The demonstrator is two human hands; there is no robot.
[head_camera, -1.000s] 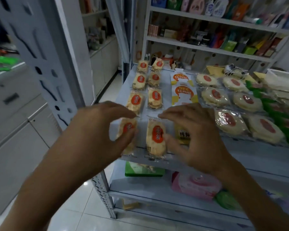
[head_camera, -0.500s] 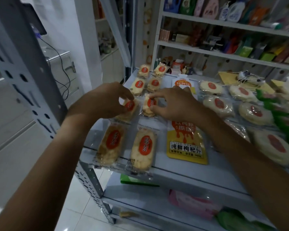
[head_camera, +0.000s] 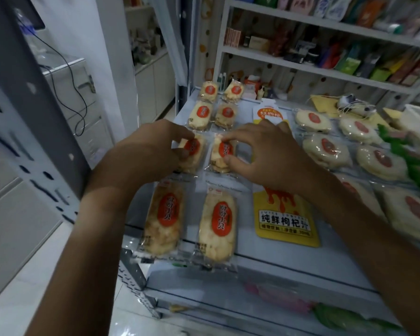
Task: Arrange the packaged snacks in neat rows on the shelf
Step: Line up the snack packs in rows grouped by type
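We look first at the two small snack packets in the third row of the shelf (head_camera: 277, 265). The left packet (head_camera: 192, 154) lies under our left hand (head_camera: 150, 151), whose thumb and fingers are curled and pinch it at its upper and lower part. The right packet (head_camera: 222, 154) is pinched the same way by our right hand (head_camera: 269, 154), forefinger at the far end and thumb at the near end. Both packets have their long axis running away from us, from the front edge toward the back of the shelf, and a narrow gap separates them. Each hand sits directly over its own packet, so we judge that the next move is only a small turn or slide to bring them in line with the column.

In front of them, near the front edge, two larger-looking packets (head_camera: 165, 219) (head_camera: 218, 221) lie side by side with the same direction. Behind, two more pairs (head_camera: 200, 115) (head_camera: 224, 115) continue the two columns to the back.

Every packet has a red oval label with yellow characters; on the near ones we read something like "小贝", the first characters are not clear. To the right lies a yellow juice pouch (head_camera: 285, 221) printed "纯鲜枸杞汁", with smaller lines too blurred to read. Further right are round cakes (head_camera: 325, 151) in clear wrap with a red mark, unreadable.
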